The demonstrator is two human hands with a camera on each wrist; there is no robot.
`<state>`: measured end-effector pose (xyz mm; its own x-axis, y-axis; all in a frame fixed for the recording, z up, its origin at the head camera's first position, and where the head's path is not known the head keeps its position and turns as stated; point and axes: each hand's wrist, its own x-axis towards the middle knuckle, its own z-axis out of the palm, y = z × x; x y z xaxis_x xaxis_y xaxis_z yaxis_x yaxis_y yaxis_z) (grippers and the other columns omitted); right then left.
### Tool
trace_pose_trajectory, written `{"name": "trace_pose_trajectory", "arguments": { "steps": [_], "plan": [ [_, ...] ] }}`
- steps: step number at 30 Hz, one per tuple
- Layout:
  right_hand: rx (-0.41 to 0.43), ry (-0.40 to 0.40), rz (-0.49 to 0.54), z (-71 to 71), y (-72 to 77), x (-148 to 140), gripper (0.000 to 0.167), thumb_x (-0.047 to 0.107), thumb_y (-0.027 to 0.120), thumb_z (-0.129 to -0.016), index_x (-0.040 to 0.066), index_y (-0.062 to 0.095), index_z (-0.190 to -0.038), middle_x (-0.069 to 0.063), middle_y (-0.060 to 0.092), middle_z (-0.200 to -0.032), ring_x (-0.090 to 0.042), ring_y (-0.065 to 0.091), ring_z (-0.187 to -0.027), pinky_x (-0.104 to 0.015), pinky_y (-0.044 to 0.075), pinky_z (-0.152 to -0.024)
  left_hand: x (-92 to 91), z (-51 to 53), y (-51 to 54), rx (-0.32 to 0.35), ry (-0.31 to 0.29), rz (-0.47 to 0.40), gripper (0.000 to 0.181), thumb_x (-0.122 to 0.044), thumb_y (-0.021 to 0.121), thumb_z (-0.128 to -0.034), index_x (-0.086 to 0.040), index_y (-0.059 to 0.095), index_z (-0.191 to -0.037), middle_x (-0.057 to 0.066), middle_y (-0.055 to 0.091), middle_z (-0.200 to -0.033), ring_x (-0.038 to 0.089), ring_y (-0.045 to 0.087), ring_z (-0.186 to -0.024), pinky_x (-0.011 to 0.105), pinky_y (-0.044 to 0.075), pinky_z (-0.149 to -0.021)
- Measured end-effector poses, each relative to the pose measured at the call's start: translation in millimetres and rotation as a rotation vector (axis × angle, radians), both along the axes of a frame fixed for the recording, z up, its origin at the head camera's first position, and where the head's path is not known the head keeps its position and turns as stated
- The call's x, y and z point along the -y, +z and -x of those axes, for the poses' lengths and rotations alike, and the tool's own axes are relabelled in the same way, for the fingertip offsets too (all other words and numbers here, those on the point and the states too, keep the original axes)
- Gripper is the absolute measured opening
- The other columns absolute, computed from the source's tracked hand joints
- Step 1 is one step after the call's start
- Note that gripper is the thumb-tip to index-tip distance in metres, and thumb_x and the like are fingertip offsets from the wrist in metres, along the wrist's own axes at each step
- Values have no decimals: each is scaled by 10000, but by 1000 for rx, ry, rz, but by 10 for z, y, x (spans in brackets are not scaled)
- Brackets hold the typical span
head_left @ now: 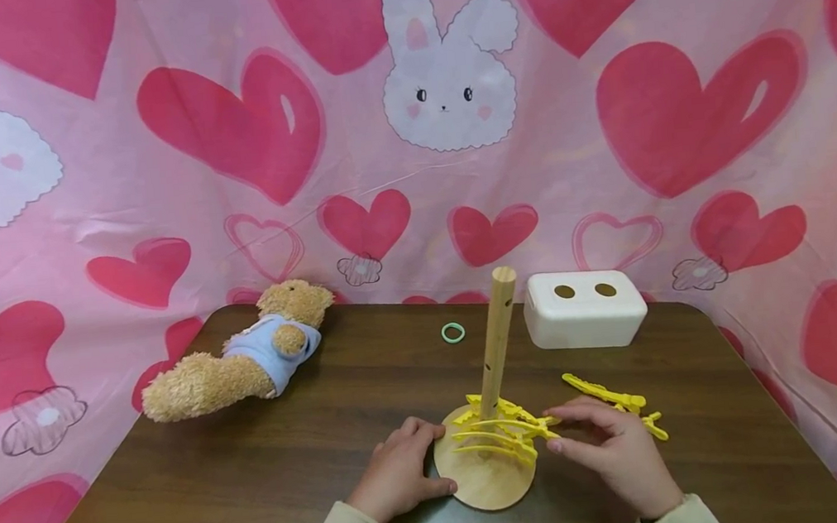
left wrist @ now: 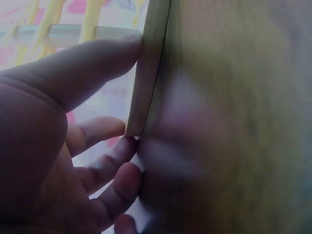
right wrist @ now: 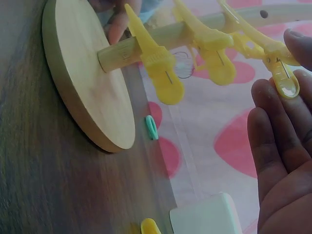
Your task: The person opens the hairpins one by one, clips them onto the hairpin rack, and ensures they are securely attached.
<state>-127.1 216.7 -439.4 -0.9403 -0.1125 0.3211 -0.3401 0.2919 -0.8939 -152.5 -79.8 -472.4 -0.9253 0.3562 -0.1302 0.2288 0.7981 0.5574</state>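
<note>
A wooden post rises from a round wooden base on the table. Several yellow clips are lined up along the post's lower part, their long jaws around it. My left hand holds the base at its left rim, thumb and fingertips against the edge; the left wrist view shows the thumb there. With my right hand I pinch the tail of the topmost yellow clip between thumb and fingers. Whether that clip's teeth touch the post is unclear.
Two loose yellow clips lie right of the stand, partly behind my right hand. A white box with two holes stands behind them. A green ring lies at the back, and a teddy bear in blue lies at the left.
</note>
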Motion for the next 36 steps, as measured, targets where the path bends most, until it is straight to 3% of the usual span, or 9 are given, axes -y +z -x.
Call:
{"name": "trace_pose_trajectory", "arguments": {
  "steps": [5,13,18,31,36],
  "plan": [
    [4,9,-6,13,-9,57,303,37,841,-787,57,755,-1076,-62,717,-1031,-140,670,-924,-258,549,-776,-17,-3,36,3,5,32,704,-465,867,-744,-145,623,-1321,19,559,-1191,261,550,-1098,565,433,-891],
    [80,14,33,36,-15,184,300,114,849,-795,40,755,-1071,-55,716,-1018,-172,669,-923,-291,565,-773,-12,-11,48,-14,-9,42,703,-463,860,-755,-147,617,-1334,5,547,-1179,255,543,-1090,558,432,-873],
    [31,-11,-8,50,-44,222,268,131,849,-799,75,768,-1048,-4,726,-1000,-185,642,-907,-290,538,-796,-21,-10,45,-19,-14,45,706,-467,857,-756,-144,616,-1336,9,547,-1177,256,545,-1087,557,434,-868],
    [41,-33,17,37,-97,220,253,115,846,-797,94,774,-1039,-23,737,-1037,-184,660,-972,-312,539,-855,-11,8,20,-9,-12,25,712,-473,864,-745,-143,614,-1324,14,555,-1186,259,552,-1099,567,435,-879],
    [32,-21,-74,44,-67,204,265,185,852,-802,158,764,-1050,54,728,-1048,-135,653,-978,-304,523,-864,-1,12,24,1,-7,16,710,-469,866,-745,-147,613,-1324,14,554,-1192,263,548,-1109,578,428,-891]
  ]
}}
